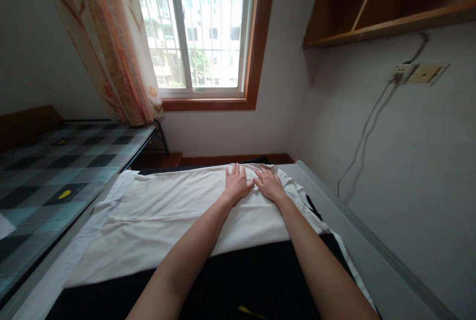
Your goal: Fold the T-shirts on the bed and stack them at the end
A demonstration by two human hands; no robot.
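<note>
A white garment (159,226) lies spread over a black cloth (256,280), with folds and creases across it. Near its far edge my left hand (237,182) rests palm down, fingers spread and pointing away from me. Just to the right, my right hand (268,183) presses flat on the same garment, its fingers also apart. The thumbs are close to each other. Neither hand grips anything. Bunched fabric shows beyond and right of my right hand, and a small yellow mark sits on the black cloth near the bottom.
On the left is a bed with a checkered mat (89,154). A floral curtain (111,37) hangs beside a window (208,27). A wooden shelf (390,18) is mounted at upper right, above a wall socket (403,73) with a hanging cable. A grey surface edge (357,226) runs along the right wall.
</note>
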